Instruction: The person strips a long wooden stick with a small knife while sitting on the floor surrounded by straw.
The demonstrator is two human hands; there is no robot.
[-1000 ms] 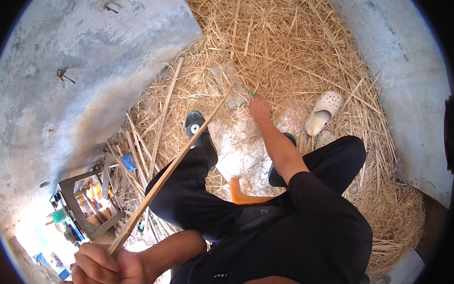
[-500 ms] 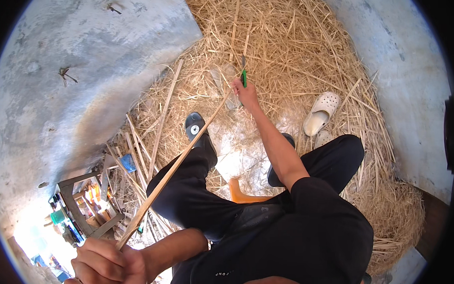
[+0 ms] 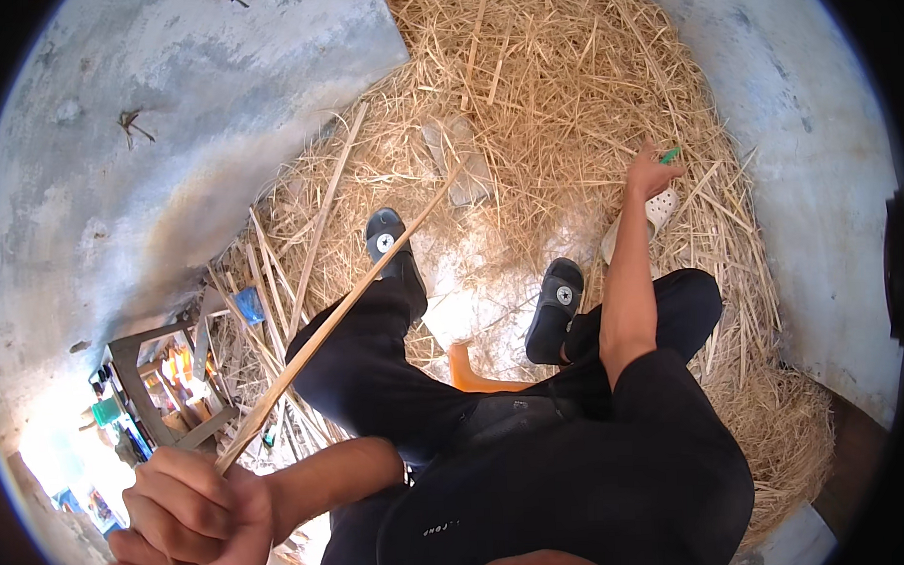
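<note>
My left hand point(image 3: 196, 511), low at the left, is closed around the near end of a long, pale split-bamboo strip point(image 3: 343, 311). The strip slants across my left thigh, and its thin far end lies over a grey stone block point(image 3: 454, 148) on the floor. Out to the far right, above a beige clog point(image 3: 661, 209), my right hand point(image 3: 651, 172) grips a green-handled knife point(image 3: 671, 156). Only the green handle shows; I cannot make out the blade against the straw-coloured shavings.
Bamboo shavings point(image 3: 565, 89) cover the floor, piled up against the right wall point(image 3: 796, 141). More strips point(image 3: 332, 212) lie left of my black sandals point(image 3: 556, 309). A wooden frame point(image 3: 142, 388) stands at the left, and an orange stool edge point(image 3: 465, 372) shows between my legs.
My right hand has swung right with the knife, away from the strip's far end to above the clog. My left hand still grips the strip, which has barely shifted.
</note>
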